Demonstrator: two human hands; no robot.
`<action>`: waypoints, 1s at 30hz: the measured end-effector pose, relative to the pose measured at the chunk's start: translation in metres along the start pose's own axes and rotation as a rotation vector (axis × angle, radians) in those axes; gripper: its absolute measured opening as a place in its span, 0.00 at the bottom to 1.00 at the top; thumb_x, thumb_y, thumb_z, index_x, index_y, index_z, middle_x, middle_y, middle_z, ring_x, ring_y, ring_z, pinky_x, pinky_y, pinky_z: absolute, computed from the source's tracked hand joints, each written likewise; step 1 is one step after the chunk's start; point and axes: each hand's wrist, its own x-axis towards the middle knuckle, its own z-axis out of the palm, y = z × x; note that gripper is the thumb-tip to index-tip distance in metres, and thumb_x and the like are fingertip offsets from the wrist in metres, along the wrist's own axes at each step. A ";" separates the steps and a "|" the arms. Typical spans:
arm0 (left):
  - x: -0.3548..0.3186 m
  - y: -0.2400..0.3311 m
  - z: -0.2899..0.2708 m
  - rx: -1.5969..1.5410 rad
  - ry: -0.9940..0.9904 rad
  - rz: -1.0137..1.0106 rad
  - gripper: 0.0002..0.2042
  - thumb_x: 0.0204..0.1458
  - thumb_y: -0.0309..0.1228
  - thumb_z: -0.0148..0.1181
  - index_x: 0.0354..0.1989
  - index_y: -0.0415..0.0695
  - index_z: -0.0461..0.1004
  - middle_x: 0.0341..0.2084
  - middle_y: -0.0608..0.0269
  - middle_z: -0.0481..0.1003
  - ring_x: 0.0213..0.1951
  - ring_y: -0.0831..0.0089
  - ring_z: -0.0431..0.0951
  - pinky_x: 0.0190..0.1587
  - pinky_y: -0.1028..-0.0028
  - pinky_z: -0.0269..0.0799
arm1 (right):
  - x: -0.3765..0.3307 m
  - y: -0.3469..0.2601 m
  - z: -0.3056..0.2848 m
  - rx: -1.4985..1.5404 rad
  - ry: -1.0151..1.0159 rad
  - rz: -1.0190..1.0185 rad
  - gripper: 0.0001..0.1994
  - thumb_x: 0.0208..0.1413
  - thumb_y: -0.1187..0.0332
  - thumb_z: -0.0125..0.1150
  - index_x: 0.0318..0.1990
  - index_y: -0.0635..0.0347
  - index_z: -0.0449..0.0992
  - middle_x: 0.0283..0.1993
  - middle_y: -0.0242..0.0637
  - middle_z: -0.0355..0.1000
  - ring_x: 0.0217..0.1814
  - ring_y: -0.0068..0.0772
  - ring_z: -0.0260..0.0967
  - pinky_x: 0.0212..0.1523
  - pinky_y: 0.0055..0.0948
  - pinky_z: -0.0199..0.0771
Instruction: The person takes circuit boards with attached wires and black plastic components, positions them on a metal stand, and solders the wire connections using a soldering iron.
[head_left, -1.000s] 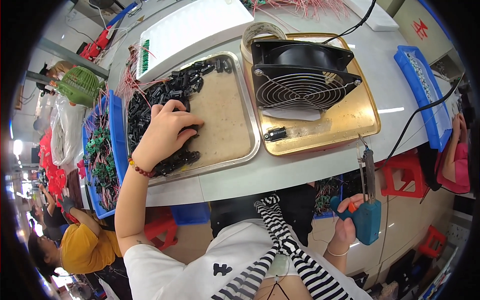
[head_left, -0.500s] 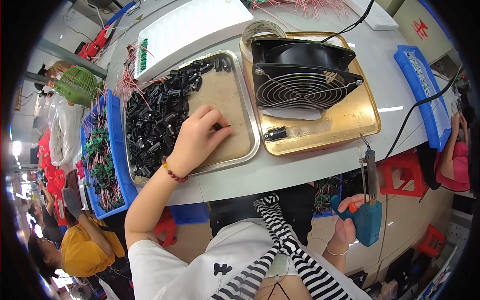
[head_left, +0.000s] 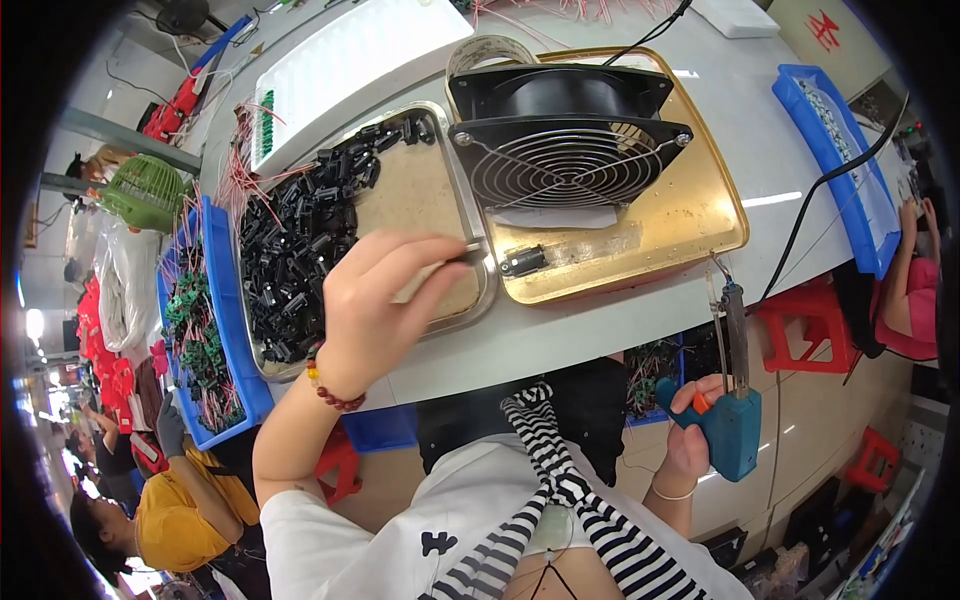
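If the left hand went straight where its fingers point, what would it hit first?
Likely the black component on the gold tray, if the left hand clears the metal tray's rim; its height is hard to judge.

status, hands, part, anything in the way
Left hand pinching small part, blurred. Right hand gripping teal tool. Black fan nearby, touching neither hand.

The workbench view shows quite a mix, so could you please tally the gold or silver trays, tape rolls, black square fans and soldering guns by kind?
Trays: 2, one gold tray and one silver tray
Tape roll: 1
Black square fan: 1
Soldering gun, in the right hand: 1
Total: 5
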 end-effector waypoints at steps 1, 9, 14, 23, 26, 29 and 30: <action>0.014 0.010 0.006 -0.039 -0.027 0.049 0.08 0.41 0.23 0.68 0.32 0.41 0.79 0.30 0.60 0.79 0.29 0.64 0.76 0.32 0.71 0.72 | 0.000 0.000 0.000 -0.012 0.005 -0.003 0.20 0.48 0.68 0.60 0.47 0.65 0.62 0.46 0.45 0.61 0.32 0.32 0.65 0.33 0.26 0.63; 0.039 0.027 0.047 -0.090 -0.153 0.169 0.05 0.42 0.24 0.66 0.30 0.42 0.79 0.28 0.62 0.78 0.27 0.66 0.75 0.31 0.71 0.72 | -0.001 -0.005 -0.004 -0.053 0.047 -0.010 0.21 0.47 0.68 0.60 0.47 0.66 0.63 0.45 0.46 0.62 0.32 0.32 0.65 0.30 0.25 0.63; 0.037 0.025 0.056 -0.150 -0.070 0.184 0.05 0.42 0.23 0.67 0.29 0.42 0.79 0.29 0.62 0.78 0.27 0.66 0.75 0.30 0.71 0.72 | -0.002 -0.001 -0.006 -0.053 0.040 -0.016 0.21 0.47 0.68 0.59 0.47 0.66 0.63 0.46 0.46 0.62 0.32 0.32 0.66 0.28 0.26 0.64; 0.032 0.018 0.060 -0.127 -0.126 0.222 0.07 0.41 0.23 0.67 0.30 0.43 0.78 0.29 0.62 0.78 0.26 0.66 0.73 0.30 0.71 0.70 | 0.000 0.002 0.008 -0.133 0.109 0.050 0.24 0.47 0.54 0.66 0.41 0.65 0.68 0.40 0.40 0.64 0.29 0.28 0.66 0.30 0.23 0.62; 0.030 0.017 0.056 -0.072 -0.126 0.224 0.08 0.40 0.25 0.68 0.31 0.44 0.78 0.29 0.63 0.78 0.26 0.66 0.73 0.31 0.72 0.69 | -0.002 0.002 0.008 -0.150 0.099 0.048 0.24 0.47 0.54 0.66 0.41 0.65 0.68 0.40 0.40 0.64 0.29 0.28 0.66 0.30 0.23 0.62; 0.030 0.016 0.051 -0.051 -0.052 0.216 0.08 0.40 0.26 0.69 0.30 0.43 0.79 0.30 0.63 0.78 0.26 0.66 0.73 0.32 0.72 0.68 | -0.004 0.001 0.009 -0.159 0.106 0.030 0.24 0.47 0.54 0.66 0.40 0.66 0.68 0.40 0.41 0.64 0.29 0.29 0.66 0.29 0.23 0.62; 0.027 0.013 0.050 -0.022 -0.045 0.252 0.08 0.40 0.27 0.68 0.30 0.44 0.78 0.30 0.66 0.78 0.28 0.67 0.72 0.32 0.71 0.66 | -0.005 0.001 0.010 -0.156 0.118 0.012 0.24 0.46 0.54 0.66 0.40 0.66 0.68 0.40 0.42 0.64 0.29 0.29 0.66 0.29 0.23 0.62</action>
